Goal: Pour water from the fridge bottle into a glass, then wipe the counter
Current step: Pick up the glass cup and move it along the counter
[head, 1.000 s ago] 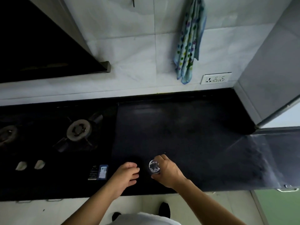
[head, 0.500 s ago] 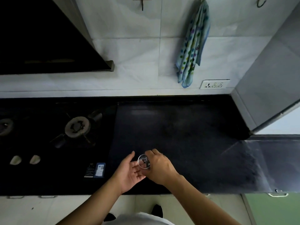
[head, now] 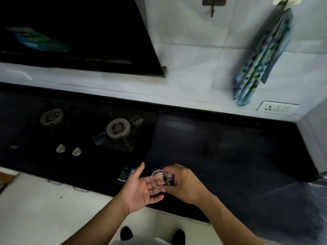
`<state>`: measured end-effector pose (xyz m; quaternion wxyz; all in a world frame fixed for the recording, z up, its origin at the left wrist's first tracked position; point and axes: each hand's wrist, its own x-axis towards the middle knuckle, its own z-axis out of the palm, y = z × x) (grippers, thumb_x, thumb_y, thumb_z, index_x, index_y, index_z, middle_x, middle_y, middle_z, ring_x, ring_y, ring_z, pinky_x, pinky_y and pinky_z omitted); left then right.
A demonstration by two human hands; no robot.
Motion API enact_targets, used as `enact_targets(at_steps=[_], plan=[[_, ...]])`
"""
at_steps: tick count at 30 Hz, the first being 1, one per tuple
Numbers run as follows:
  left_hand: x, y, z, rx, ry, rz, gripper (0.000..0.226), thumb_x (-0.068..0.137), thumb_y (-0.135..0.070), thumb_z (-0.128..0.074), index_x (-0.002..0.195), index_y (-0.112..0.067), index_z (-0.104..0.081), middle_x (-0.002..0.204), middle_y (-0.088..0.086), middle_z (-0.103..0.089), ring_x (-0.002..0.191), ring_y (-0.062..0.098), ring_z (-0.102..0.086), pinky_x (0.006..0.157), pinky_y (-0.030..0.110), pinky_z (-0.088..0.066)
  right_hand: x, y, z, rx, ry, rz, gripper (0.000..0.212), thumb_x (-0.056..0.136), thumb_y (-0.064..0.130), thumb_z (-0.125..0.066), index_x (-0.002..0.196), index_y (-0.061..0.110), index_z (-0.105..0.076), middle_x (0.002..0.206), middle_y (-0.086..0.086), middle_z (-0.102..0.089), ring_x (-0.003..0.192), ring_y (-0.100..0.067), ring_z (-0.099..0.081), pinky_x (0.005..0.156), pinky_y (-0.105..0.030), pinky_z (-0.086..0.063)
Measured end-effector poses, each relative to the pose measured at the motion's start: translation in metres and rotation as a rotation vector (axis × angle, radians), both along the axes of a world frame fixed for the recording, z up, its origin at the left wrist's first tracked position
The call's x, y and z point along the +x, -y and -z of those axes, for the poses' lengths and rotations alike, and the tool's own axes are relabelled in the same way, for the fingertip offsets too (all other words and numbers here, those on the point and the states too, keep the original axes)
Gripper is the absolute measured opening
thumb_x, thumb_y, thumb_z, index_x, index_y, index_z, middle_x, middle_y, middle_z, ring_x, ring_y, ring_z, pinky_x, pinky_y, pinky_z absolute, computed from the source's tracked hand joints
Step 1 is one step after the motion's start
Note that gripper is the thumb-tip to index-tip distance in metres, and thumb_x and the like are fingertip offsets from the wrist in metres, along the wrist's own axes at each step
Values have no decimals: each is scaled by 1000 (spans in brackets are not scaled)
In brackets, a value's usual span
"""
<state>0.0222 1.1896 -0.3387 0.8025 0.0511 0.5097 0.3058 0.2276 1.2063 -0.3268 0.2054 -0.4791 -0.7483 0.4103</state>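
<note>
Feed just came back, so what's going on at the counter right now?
A person's right hand grips a small clear glass at the front edge of the black stone counter. The left hand is open, palm up, beside it. The glass looks empty. The spotted blue cloth hangs on the wall, untouched.

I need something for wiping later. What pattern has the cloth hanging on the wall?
The cloth is light blue with coloured dots; head view.

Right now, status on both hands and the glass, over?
Right hand grips the glass above the counter edge. Left hand open, palm up beside it. Spotted cloth hangs on wall. No obstruction seen.
</note>
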Motion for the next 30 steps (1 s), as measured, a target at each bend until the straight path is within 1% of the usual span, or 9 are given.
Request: enact_targets(at_steps=[3, 7, 10, 15, 18, 21, 25, 27, 30], plan=[[-26, 3, -12, 19, -4, -60, 81, 81, -70, -54, 114, 2, -69, 104, 18, -71, 84, 30, -72, 99, 52, -48, -29, -2, -3, 36, -44, -5, 35, 74, 37, -84, 104, 29, -68, 89, 12, -64, 87, -9, -59, 73, -18, -50], [-76, 7, -23, 51, 14, -144, 87, 84, -72, -52, 123, 3, -66, 110, 20, -70, 88, 31, -72, 96, 51, -51, -80, -7, -5, 16, -89, -1, 40, 73, 40, -83, 108, 34, -66, 99, 12, -62, 88, -9, -62, 74, -24, -55], [-120, 12, -25, 56, 43, -217, 88, 85, -73, -50, 125, 4, -65, 110, 19, -69, 89, 31, -70, 98, 52, -49, -127, -12, -10, 7, -94, -3, 38, 72, 36, -84, 106, 33, -66, 98, 11, -61, 84, -8, -62, 70, -20, -53], [-215, 25, -32, 52, 94, -336, 81, 83, -70, -55, 111, 4, -73, 113, 20, -68, 90, 32, -68, 98, 52, -48, -229, -15, -18, 51, -59, -46, 35, 73, 33, -83, 104, 29, -68, 92, 9, -62, 75, -4, -58, 65, -15, -47], [-279, 31, -37, 58, 94, -366, 79, 83, -67, -59, 115, 4, -70, 113, 20, -68, 88, 32, -67, 95, 53, -49, -294, -12, -22, 60, -83, -65, 36, 72, 33, -85, 104, 28, -69, 89, 10, -64, 76, -7, -59, 65, -15, -47], [-345, 37, -39, 69, 84, -407, 81, 84, -66, -60, 119, 6, -67, 110, 20, -68, 81, 30, -67, 94, 53, -49, -362, -10, -25, 50, -105, -113, 32, 74, 32, -85, 101, 32, -69, 88, 11, -66, 74, -7, -60, 61, -15, -45], [-415, 44, -38, 84, 87, -451, 81, 87, -66, -57, 122, 6, -67, 99, 18, -70, 76, 26, -66, 101, 53, -47, -439, -15, -30, 21, -109, -183, 31, 75, 35, -85, 101, 31, -70, 91, 17, -67, 74, -4, -63, 61, -13, -45], [-449, 44, -34, 81, 83, -494, 78, 87, -65, -57, 119, 5, -69, 99, 18, -70, 84, 28, -65, 101, 52, -48, -477, -22, -29, 2, -86, -236, 31, 74, 33, -86, 101, 34, -69, 97, 23, -65, 78, -2, -64, 63, -13, -47], [-492, 41, -26, 64, 86, -554, 77, 84, -62, -62, 119, 7, -69, 103, 19, -67, 92, 29, -61, 98, 51, -48, -528, -38, -24, -18, -70, -309, 32, 72, 30, -85, 98, 38, -68, 95, 20, -69, 84, -5, -67, 65, -14, -47]])
